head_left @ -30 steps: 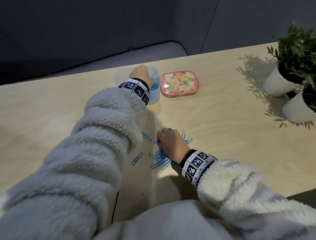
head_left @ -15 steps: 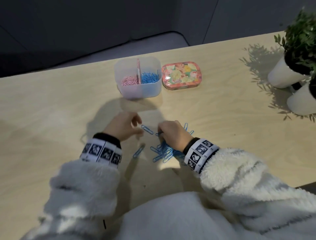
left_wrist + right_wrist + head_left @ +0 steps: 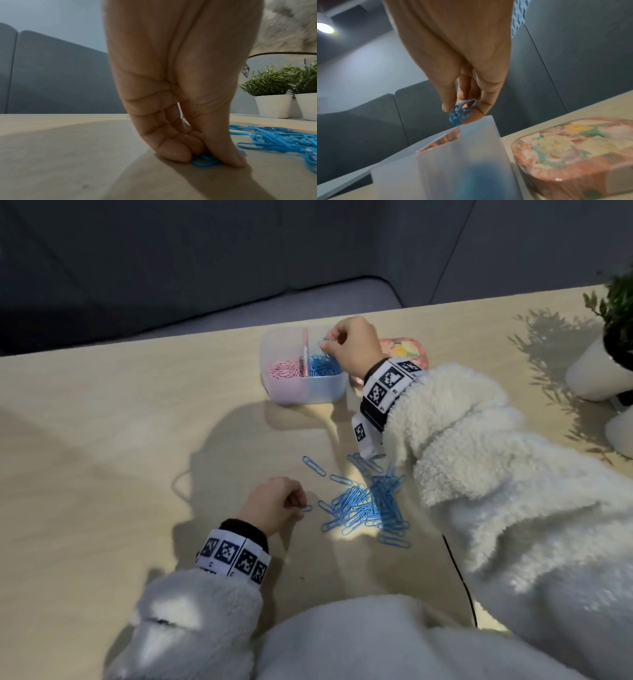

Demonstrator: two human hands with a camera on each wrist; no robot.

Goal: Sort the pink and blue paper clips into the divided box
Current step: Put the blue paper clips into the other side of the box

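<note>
A translucent divided box stands at the back of the wooden table, with pink clips in its left half and blue clips in its right half. My right hand hovers over the right half and pinches a small bunch of blue clips above the rim. A heap of blue clips lies on the table near me. To its left, my left hand pinches a blue clip down on the table top.
A pink flowered tin lies right of the box, partly behind my right wrist. Two potted plants in white pots stand at the table's right edge. A grey sofa is beyond the far edge. A thin black cable runs by my lap.
My right hand left the heap and rose to the box's right half with blue clips. My left hand came back from the box to the table and took a clip beside the heap.
</note>
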